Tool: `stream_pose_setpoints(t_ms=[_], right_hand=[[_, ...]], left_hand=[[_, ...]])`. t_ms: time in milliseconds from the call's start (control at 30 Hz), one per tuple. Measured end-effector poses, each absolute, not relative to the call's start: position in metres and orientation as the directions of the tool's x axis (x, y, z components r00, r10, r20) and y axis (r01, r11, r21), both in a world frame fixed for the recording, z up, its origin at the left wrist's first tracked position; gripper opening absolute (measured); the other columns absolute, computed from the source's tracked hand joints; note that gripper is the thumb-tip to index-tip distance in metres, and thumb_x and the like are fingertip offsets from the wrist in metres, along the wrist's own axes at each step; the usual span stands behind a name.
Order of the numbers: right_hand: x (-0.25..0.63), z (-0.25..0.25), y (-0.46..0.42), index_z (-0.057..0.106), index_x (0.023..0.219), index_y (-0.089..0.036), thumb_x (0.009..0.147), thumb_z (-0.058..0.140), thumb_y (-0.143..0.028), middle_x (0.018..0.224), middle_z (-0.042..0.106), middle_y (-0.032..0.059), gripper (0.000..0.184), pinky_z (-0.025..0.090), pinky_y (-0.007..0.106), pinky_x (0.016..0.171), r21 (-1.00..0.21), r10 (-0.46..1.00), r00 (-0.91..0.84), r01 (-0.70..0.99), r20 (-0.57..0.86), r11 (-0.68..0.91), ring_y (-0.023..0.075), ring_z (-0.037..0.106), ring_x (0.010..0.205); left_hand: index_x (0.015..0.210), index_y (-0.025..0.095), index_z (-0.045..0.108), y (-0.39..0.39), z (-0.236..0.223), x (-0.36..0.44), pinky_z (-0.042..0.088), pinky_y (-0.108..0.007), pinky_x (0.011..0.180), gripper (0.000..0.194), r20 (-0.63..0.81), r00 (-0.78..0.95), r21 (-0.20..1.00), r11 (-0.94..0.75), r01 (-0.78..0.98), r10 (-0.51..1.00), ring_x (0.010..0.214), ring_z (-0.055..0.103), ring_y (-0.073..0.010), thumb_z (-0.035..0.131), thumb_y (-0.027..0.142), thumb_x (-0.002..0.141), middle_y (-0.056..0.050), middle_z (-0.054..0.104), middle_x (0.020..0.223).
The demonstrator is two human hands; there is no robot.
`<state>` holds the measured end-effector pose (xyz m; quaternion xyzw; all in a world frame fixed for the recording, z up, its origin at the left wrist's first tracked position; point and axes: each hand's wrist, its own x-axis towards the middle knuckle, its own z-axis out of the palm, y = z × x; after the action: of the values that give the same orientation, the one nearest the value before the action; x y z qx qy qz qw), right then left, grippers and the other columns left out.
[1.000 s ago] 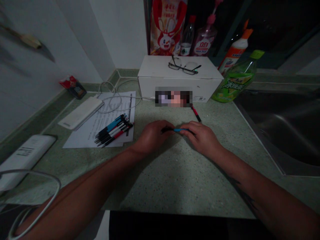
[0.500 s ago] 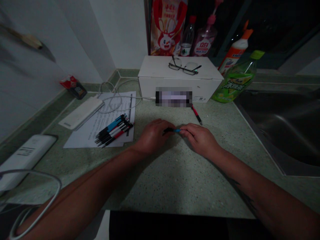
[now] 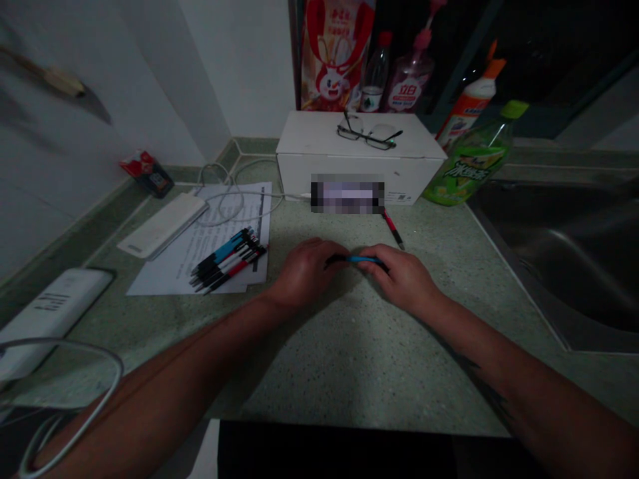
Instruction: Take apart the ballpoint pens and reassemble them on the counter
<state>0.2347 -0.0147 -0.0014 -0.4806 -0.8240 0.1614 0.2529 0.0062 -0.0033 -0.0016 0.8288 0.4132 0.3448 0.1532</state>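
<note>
my left hand (image 3: 305, 269) covers one end of the blue pen (image 3: 360, 259), and under those fingers i can't tell dark barrel from shadow. my right hand (image 3: 405, 271) hides part of the other end, so the tip is a mystery to me. the pens (image 3: 227, 261) overlap too much to count, and they cover some of the paper (image 3: 167, 278), whose print is too small to read. squares blur the thing (image 3: 347, 193) before the box (image 3: 294, 174); the red pen's (image 3: 392, 227) far end is lost at their edge. the box hides the feet of the pump bottle (image 3: 407, 78), whose top the upper edge crops. the right edge cuts the sink (image 3: 589, 266), the left one the brush (image 3: 62, 81), itself fuzzy
</note>
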Motion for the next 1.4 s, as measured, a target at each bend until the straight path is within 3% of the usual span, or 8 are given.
stream_pose_setpoints(t_ms=[367,533,900,1067,1200,1400], right_hand=[[0.2354,-0.0002,-0.0148,0.074,0.109,-0.022,0.108,0.045,-0.039,0.097,0.078,0.0077,0.034,0.052,0.037,0.077,-0.491,0.869,-0.463,0.725,0.173,0.484,0.0249,0.073,0.088],[0.2341,0.0005,-0.016,0.072,0.116,-0.023,0.105,0.054,-0.041,0.107,0.079,0.0083,0.028,0.053,0.037,0.079,-0.501,0.873,-0.422,0.716,0.245,0.487,0.0255,0.074,0.093],[0.2355,-0.002,-0.0137,0.075,0.103,-0.023,0.109,0.046,-0.037,0.095,0.079,0.0059,0.033,0.051,0.035,0.077,-0.481,0.844,-0.494,0.7,0.209,0.528,0.0229,0.072,0.088],[0.2354,-0.0037,-0.0156,0.072,0.116,-0.023,0.103,0.059,-0.04,0.107,0.078,0.0073,0.025,0.052,0.036,0.077,-0.501,0.861,-0.431,0.701,0.269,0.507,0.0237,0.072,0.09],[0.236,-0.0021,-0.0154,0.072,0.108,-0.024,0.103,0.059,-0.039,0.099,0.076,0.0058,0.02,0.05,0.035,0.074,-0.501,0.864,-0.41,0.704,0.292,0.503,0.0227,0.071,0.086],[0.235,0.0003,-0.0131,0.073,0.1,-0.023,0.108,0.048,-0.038,0.094,0.075,0.0057,0.03,0.05,0.034,0.075,-0.494,0.835,-0.485,0.677,0.26,0.546,0.0222,0.07,0.089]], left_hand=[[0.102,0.02,0.08,-0.0048,0.0002,0.0059,0.057,-0.035,0.078,0.012,0.427,0.473,0.492,-0.637,0.593,0.77,0.083,0.073,-0.0215,0.068,0.02,0.096,-0.006,0.081,0.09],[0.1,0.022,0.08,-0.0057,0.0004,0.0064,0.058,-0.036,0.078,0.013,0.416,0.457,0.506,-0.618,0.602,0.786,0.084,0.074,-0.0222,0.067,0.02,0.097,-0.005,0.081,0.092],[0.103,0.02,0.079,-0.0059,-0.0024,0.007,0.058,-0.037,0.082,0.012,0.4,0.513,0.487,-0.651,0.583,0.759,0.084,0.073,-0.0217,0.069,0.021,0.096,-0.006,0.081,0.091],[0.101,0.02,0.079,-0.0053,-0.0042,0.0069,0.058,-0.038,0.08,0.013,0.408,0.449,0.504,-0.607,0.614,0.795,0.086,0.073,-0.0231,0.067,0.021,0.097,-0.007,0.081,0.093],[0.099,0.021,0.079,-0.0048,-0.0028,0.0067,0.058,-0.037,0.08,0.013,0.411,0.462,0.503,-0.618,0.604,0.786,0.085,0.073,-0.0227,0.066,0.021,0.097,-0.006,0.08,0.091],[0.103,0.022,0.079,-0.0057,-0.0035,0.007,0.058,-0.038,0.081,0.014,0.388,0.487,0.492,-0.623,0.609,0.782,0.084,0.073,-0.023,0.067,0.022,0.097,-0.006,0.081,0.092]])
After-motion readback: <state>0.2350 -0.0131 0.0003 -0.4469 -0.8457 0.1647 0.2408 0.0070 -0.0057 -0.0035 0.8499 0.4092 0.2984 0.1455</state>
